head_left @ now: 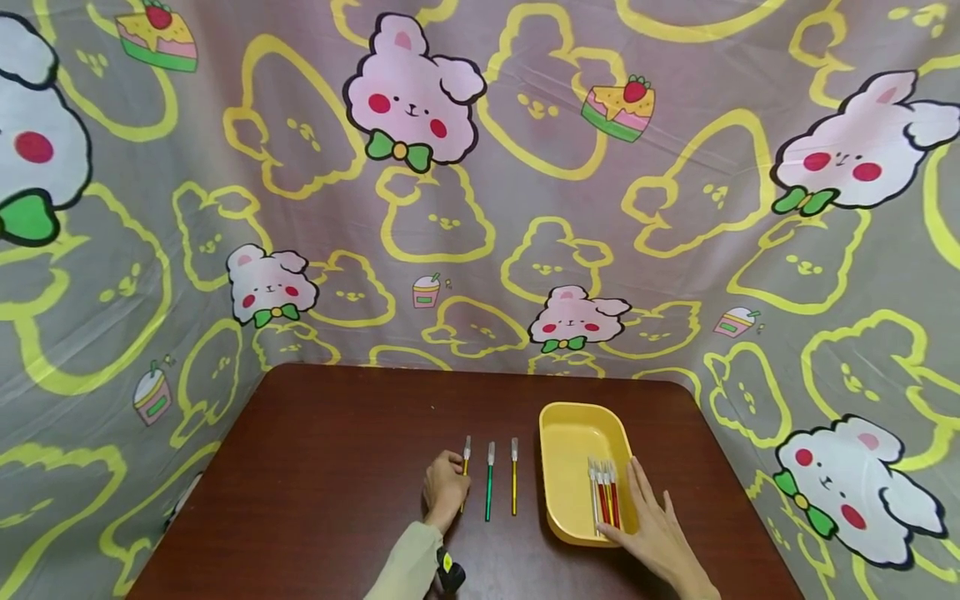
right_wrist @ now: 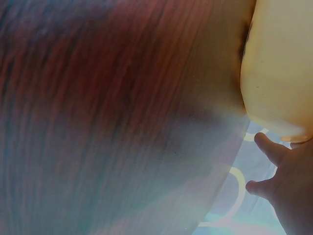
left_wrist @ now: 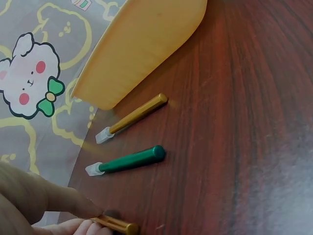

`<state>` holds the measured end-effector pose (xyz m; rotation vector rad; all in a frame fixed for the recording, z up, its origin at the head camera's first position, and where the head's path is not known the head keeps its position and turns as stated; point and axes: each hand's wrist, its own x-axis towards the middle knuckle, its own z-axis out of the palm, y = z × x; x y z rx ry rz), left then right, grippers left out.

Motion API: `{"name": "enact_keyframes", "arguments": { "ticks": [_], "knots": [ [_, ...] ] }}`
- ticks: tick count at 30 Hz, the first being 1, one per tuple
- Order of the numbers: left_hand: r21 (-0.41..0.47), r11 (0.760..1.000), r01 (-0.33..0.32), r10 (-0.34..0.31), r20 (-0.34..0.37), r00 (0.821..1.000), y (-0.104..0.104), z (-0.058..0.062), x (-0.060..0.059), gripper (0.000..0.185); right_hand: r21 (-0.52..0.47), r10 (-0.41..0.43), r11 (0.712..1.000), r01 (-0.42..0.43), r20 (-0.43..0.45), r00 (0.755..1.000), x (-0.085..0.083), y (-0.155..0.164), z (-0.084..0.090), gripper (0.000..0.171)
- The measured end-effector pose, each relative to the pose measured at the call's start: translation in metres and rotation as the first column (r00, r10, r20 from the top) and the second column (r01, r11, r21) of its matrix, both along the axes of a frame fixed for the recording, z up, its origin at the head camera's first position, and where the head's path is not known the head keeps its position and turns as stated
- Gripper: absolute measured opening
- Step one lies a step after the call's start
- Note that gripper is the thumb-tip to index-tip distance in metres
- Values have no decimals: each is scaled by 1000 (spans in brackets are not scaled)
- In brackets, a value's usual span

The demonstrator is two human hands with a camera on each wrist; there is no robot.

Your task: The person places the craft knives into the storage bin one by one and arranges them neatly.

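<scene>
Currently, the left hand (head_left: 447, 487) pinches a gold-handled tool (head_left: 467, 457) that lies on the brown table (head_left: 337, 467), its clear cap pointing toward the far edge; the fingers hide part of the handle. Just right of it lie a green tool (head_left: 489, 485) and a second gold tool (head_left: 514, 477), roughly parallel, capped and apart from each other. Both stand between the left hand and the yellow tray (head_left: 566, 467), whose raised wall edges that side. Inside the tray, at its near right part, a cluster of capped tools (head_left: 603, 493), several red, lies side by side. The right hand (head_left: 656, 529) rests against the tray's near right corner, fingers extended and spread, thumb over the rim. Patterned cloth (head_left: 300, 125) hangs behind the table and at both sides.
</scene>
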<state>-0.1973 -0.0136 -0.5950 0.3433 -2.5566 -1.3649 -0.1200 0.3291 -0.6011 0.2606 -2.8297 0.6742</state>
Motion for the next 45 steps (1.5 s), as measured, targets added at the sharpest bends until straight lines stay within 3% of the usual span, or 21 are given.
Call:
{"name": "enact_keyframes", "arguments": {
  "ticks": [7,19,27,38,45],
  "knots": [
    [-25,1000,3,-1,87,996,-3,6,-5,21,-9,3,1000,-2,16,1000,-1,-2,0,114],
    [-9,999,31,-30,66,997,-3,14,-6,20,-5,-5,1000,5,0,1000,0,0,1,113],
    [-8,1000,16,-15,95,995,-2,11,-8,20,-6,-5,1000,5,12,1000,0,0,1,113],
    [72,997,13,-17,44,999,-2,4,-8,19,-6,-7,1000,7,10,1000,1,0,2,113],
    [158,987,32,-41,51,998,3,12,-9,19,4,-9,1000,9,16,1000,1,1,2,112]
  ]
}}
